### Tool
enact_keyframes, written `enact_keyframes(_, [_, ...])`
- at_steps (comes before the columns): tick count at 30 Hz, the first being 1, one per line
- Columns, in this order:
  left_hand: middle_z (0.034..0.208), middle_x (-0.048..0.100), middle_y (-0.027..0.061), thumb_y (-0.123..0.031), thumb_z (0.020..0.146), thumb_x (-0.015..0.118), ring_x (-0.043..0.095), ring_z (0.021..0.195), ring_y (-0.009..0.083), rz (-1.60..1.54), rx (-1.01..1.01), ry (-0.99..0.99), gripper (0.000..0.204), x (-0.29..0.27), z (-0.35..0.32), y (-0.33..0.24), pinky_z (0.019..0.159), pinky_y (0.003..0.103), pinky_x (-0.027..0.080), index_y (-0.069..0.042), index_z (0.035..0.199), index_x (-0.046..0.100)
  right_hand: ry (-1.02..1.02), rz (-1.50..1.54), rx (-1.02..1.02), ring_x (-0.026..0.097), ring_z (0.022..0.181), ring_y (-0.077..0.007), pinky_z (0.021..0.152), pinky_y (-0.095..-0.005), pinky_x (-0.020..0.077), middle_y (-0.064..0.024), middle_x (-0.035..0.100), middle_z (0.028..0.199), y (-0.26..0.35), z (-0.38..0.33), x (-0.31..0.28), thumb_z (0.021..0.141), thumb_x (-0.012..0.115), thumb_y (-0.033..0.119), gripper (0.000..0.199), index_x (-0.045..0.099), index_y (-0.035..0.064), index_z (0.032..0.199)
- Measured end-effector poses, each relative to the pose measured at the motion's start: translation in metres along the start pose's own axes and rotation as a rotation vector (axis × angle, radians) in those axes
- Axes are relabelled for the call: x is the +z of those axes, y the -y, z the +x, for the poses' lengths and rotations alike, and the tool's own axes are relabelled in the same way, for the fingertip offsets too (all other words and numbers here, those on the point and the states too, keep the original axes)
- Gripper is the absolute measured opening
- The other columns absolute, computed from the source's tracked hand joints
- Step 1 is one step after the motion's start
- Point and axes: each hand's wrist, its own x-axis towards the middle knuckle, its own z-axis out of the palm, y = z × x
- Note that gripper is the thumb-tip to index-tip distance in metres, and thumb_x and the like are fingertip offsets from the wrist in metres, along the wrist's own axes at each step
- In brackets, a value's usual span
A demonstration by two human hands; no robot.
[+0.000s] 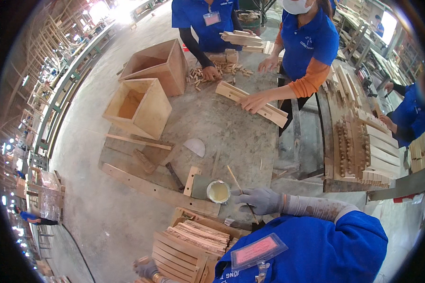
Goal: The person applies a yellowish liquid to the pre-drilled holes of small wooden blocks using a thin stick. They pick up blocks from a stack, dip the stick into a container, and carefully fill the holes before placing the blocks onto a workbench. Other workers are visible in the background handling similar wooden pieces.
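Left hand (147, 268) and right hand (260, 200) are gloved and apart: the left is beside wooden slats (174, 255), grip not discernible; the right clamps a thin stick (233, 177) near a cup (209, 191) on the scuffed table (241, 151). Beyond lies concrete floor (89, 99); the pink badge (212, 18) on a co-worker (190, 21) carries illegible print.

Blue shirt (326, 245), pink badge (258, 249), grey-gloved hands (259, 201), stained pale arm sleeve (311, 206)
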Motion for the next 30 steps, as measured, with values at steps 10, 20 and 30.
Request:
enact_keyframes(10, [0.117,0.051,0.0153,-0.037,0.078,0.070,0.053,0.100,0.0315,-1.326,0.202,-1.159,0.058,-0.207,-0.018,0.078,0.081,0.046,0.047,-0.008,0.123,0.046,-0.188,0.070,-0.370,0.057,0.097,-0.0319,0.074,-0.0394,0.0490,-0.0131,0.050,0.126,0.007,0.001,-0.043,0.081,0.062,0.022,0.031,0.051,0.0105,0.108])
enact_keyframes(20, [0.116,0.051,0.0181,-0.034,0.078,0.062,0.053,0.105,0.0311,-2.061,0.917,-0.458,0.069,-0.359,-0.219,-0.143,0.091,0.041,0.044,0.000,0.131,0.035,-0.640,0.095,-0.780,0.051,0.107,-0.0339,0.089,-0.0407,0.0422,-0.0176,0.040,0.136,0.085,0.030,-0.138,0.077,0.068,0.027,0.054,0.046,0.0081,0.122])
enact_keyframes(30, [0.115,0.043,0.0071,-0.008,0.054,0.076,0.046,0.105,0.0198,-1.779,1.290,0.052,0.081,-0.289,-0.355,-0.308,0.089,0.033,0.043,-0.007,0.126,0.039,-0.645,0.249,-0.422,0.057,0.092,-0.0328,0.082,-0.0368,0.0474,-0.0182,0.052,0.122,-0.016,0.024,-0.144,0.072,0.075,0.018,0.065,0.043,0.0094,0.128])
